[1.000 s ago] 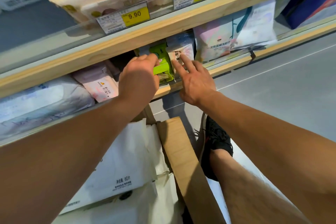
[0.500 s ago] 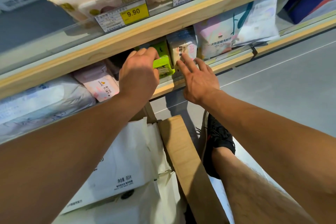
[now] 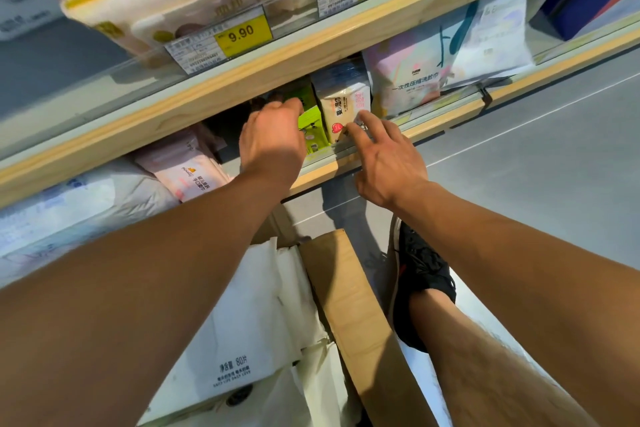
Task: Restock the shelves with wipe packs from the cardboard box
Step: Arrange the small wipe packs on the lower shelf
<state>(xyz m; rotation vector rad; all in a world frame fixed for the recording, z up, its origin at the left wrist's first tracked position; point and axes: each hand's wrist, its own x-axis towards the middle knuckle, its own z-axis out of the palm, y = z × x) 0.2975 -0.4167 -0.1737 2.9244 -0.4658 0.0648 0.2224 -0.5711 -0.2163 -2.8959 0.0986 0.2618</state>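
The open brown cardboard box (image 3: 360, 315) held large white wipe packs (image 3: 242, 333). On the wooden lower shelf (image 3: 446, 121) beyond, the left hand (image 3: 273, 139) gripped a small green wipe pack (image 3: 311, 128); the right hand (image 3: 388, 163), fingers spread, touched the adjoining upright cream pack (image 3: 341, 104).

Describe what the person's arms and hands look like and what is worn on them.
Both forearms are bare, no sleeves in view. The left hand and right hand wear no gloves; no rings, watch or wristbands are visible. The only clothing in view is a black lace-up shoe on the foot below.
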